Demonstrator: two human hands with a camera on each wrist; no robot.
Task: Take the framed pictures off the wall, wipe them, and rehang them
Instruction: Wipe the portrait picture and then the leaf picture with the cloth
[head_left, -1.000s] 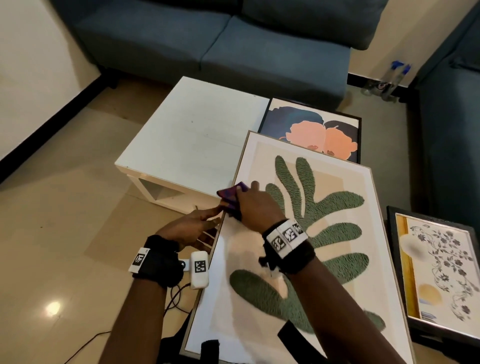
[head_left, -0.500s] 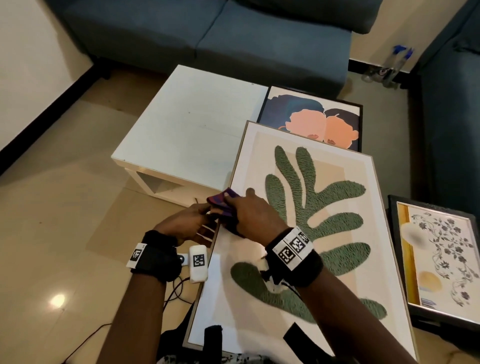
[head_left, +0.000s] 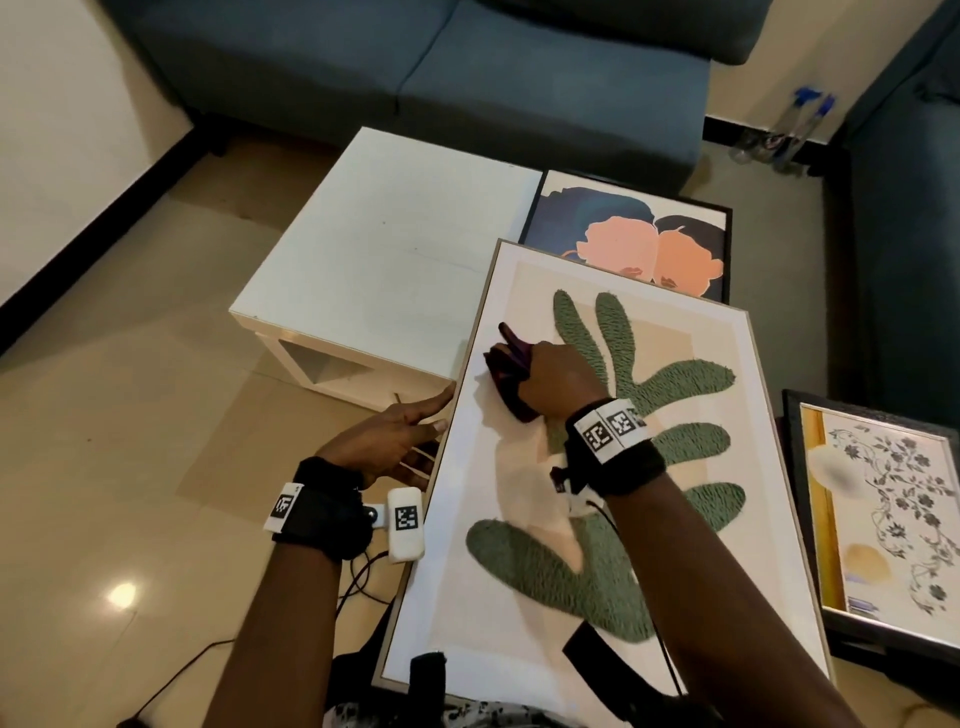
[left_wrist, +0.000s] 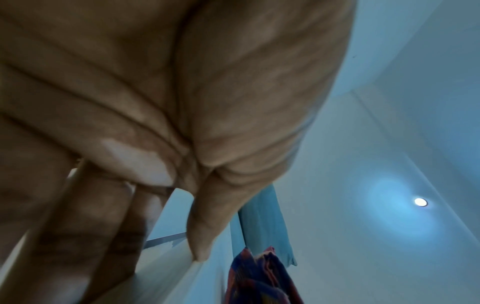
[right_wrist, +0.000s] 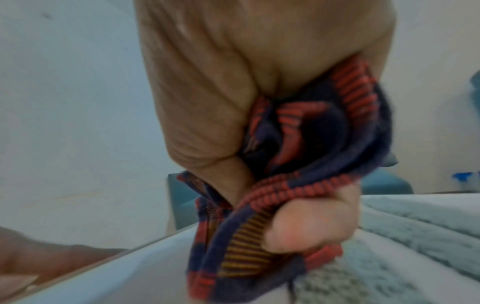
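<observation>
Right hand (head_left: 558, 382) slid cloth (head_left: 506, 382) inward (apparently) — left hand (head_left: 395, 441) released.

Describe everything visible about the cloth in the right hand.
The cloth is a bunched, ribbed-looking fabric in dark navy with red-orange stripes and a small patch of yellow stripes. The right hand grips it, fingers curled round the wad, with folds sticking out past the knuckles. It is pressed on the glass of the leaf picture, near the frame's left edge and beside the green leaf shape. The left hand rests at the frame's edge and does not touch the cloth.
</observation>
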